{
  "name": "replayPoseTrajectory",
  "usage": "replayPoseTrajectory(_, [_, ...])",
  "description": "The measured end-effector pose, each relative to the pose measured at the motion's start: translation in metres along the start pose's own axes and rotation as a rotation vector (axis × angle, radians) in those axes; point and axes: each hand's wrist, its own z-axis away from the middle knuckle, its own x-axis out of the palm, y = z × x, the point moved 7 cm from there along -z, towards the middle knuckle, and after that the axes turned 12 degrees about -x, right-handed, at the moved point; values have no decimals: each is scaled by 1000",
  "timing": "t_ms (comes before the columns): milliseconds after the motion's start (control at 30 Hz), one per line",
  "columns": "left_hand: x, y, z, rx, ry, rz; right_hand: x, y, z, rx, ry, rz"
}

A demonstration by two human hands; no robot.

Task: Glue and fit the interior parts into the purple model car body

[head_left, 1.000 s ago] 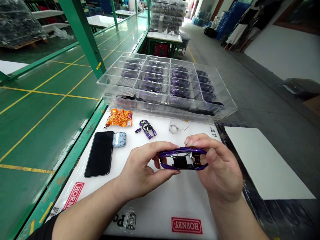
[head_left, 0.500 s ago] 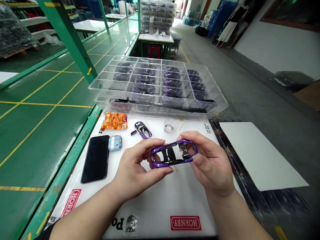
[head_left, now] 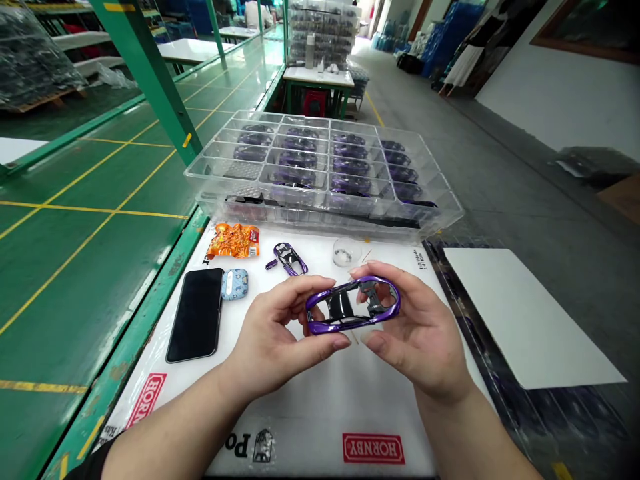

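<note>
A purple and black toy car body shell [head_left: 341,305] is held up over the white table, tilted slightly, its window openings showing through. My left hand [head_left: 280,333] is closed on its left end, fingers behind and thumb below. Around the right end curls my right hand [head_left: 417,327], fingertips on the far edge and thumb along the near edge. Behind the hands lies a second purple car shell [head_left: 291,259] with a small purple piece [head_left: 271,265] beside it. A clear round dish [head_left: 346,253] with tiny parts is to the right of that.
A clear compartment tray [head_left: 320,217] of purple car shells spans the table's back. On the left are an orange snack packet [head_left: 234,241], a phone [head_left: 195,315] and a blue patterned case [head_left: 235,284]. A white sheet [head_left: 530,313] lies at the right. A green post [head_left: 150,80] rises at the left.
My right thumb has shifted from the shell's right end down and left to its near edge. The shell stays between both hands, and the whole view has shifted slightly.
</note>
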Motion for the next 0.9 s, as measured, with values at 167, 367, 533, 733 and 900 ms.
replayPoseTrajectory(167, [0,-1,0,-2,10,-27,0,-2,-1,-4,-4,29])
replayPoseTrajectory(367, [-1,-1,1,20,13,-32,-2,-5,-2,-48,-15,81])
replayPoseTrajectory(533, [-1,-1,1,24,22,-58,-1,-7,-1,-103,-18,182])
replayPoseTrajectory(733, [0,-1,1,18,40,-65,-1,-6,-1,-124,-11,208])
replayPoseTrajectory(900, [1,-2,0,-4,35,-58,-2,-3,2,-94,19,189])
